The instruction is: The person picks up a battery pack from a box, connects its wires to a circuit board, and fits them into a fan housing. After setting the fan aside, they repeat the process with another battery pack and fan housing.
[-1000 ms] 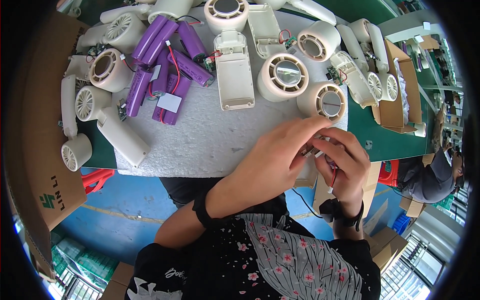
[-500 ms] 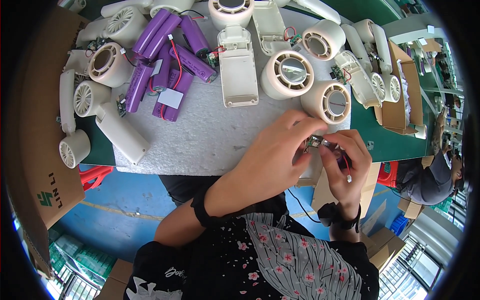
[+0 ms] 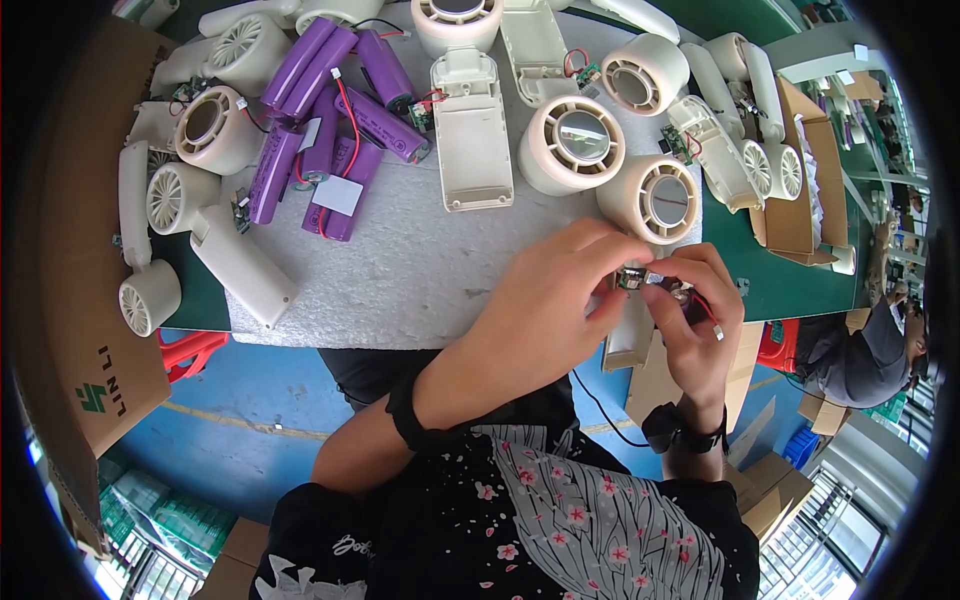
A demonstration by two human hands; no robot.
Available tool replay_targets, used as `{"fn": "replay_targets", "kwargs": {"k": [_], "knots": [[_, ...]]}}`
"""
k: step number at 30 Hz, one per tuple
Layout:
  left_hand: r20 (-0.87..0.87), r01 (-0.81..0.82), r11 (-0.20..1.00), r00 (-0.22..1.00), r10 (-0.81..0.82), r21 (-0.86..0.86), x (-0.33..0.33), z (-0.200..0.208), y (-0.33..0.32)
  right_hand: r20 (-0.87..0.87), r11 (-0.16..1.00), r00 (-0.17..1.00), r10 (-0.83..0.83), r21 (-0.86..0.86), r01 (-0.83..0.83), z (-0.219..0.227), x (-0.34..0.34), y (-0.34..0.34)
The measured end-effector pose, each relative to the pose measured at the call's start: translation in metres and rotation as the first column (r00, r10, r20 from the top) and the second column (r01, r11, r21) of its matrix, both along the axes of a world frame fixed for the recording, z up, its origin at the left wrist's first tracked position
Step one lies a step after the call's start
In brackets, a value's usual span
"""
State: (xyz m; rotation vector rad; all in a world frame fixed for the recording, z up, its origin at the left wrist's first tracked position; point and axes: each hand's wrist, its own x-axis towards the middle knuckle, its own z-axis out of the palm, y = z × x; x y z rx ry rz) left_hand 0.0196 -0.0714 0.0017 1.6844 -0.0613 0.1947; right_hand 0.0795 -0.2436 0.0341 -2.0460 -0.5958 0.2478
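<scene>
Over the near right edge of the work surface, my hands meet below a cream handheld fan (image 3: 655, 198). My left hand (image 3: 550, 300) is closed, thumb and fingertips pinching a small green circuit board (image 3: 631, 279). My right hand (image 3: 703, 315) is curled round what looks like a battery cell, mostly hidden by the fingers. A red wire with a white plug (image 3: 718, 332) hangs out beside it. The fan's open cream handle (image 3: 628, 335) shows under my hands.
Purple battery cells (image 3: 385, 125) lie piled at the left on the grey foam sheet (image 3: 350, 290). Around them stand several cream fans and an open fan handle (image 3: 476, 150). Cardboard boxes flank both sides, the large one (image 3: 90, 250) at left. Another person (image 3: 860, 350) is at the far right.
My right hand has shifted slightly up, and the white plug has swung rightward and up. The circuit board stays between my fingers, tilted a little differently. More of the open handle shows below.
</scene>
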Motion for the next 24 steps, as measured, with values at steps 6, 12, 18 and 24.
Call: {"fn": "replay_targets", "kwargs": {"k": [6,12,18,24], "knots": [[0.039,-0.049,0.994,0.998,0.046,0.096,0.000,0.003,-0.002,-0.009,1.000,1.000,0.015,0.002,-0.015,-0.002,0.001,-0.002],[0.004,-0.055,0.996,0.998,0.055,0.075,0.000,0.004,-0.007,-0.001,0.999,0.999,0.034,-0.026,-0.034,-0.003,0.003,-0.004],[0.033,-0.139,0.979,0.990,0.136,0.149,0.000,0.001,-0.015,0.240,0.994,0.966,0.099,-0.059,-0.088,-0.002,0.000,-0.004],[0.034,-0.177,0.970,0.984,0.174,0.166,-0.002,0.000,-0.018,0.271,0.997,0.962,0.019,-0.075,0.002,-0.002,-0.004,0.000]]}}
